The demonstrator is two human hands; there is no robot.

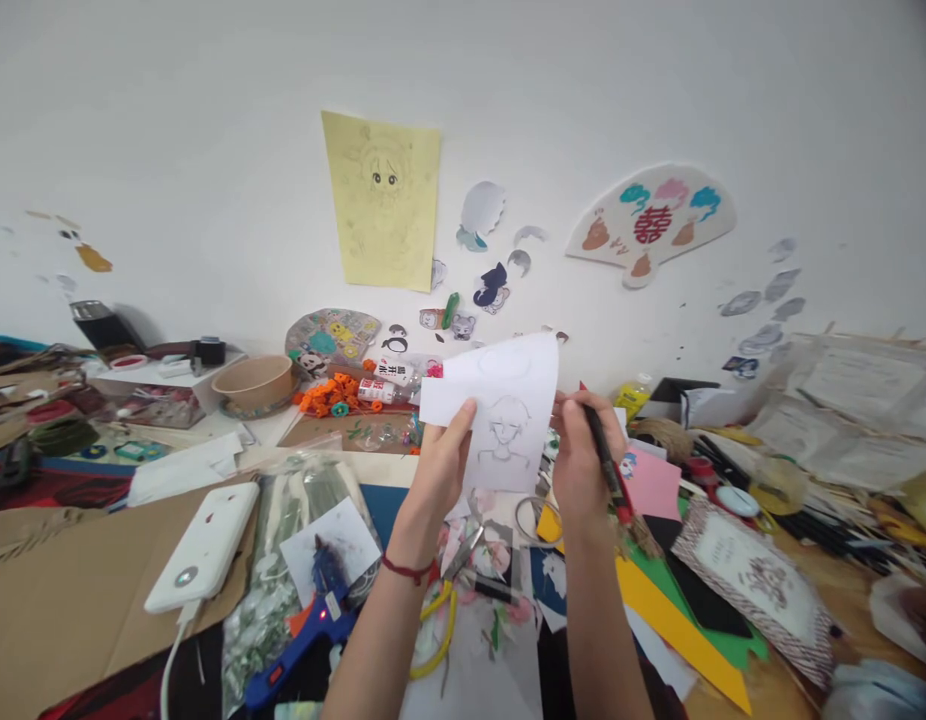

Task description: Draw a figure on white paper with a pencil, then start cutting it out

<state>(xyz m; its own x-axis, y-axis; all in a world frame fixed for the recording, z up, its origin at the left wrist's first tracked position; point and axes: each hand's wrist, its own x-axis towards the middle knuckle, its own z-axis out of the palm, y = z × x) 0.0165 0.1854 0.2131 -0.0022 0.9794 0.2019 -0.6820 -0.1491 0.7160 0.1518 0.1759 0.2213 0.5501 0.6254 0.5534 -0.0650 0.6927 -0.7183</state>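
A white sheet [508,385] with a pencil drawing of a short-haired figure is held up in front of the wall. Its left edge is pinched in my left hand [444,460], thumb on the front. My right hand [583,445], at the sheet's right edge, is closed round a dark pen [604,450] that points down toward the forearm. Whether those fingertips also touch the paper is hard to tell. Below the sheet, between my forearms, lie yellow-handled scissors [452,605].
A blue glue gun [305,640] with a lit red light and a white power bank [202,545] with a cable lie at the left. Behind them stands a tan bowl [253,385]. Coloured paper strips [680,630] and a patterned pouch [759,580] are at the right.
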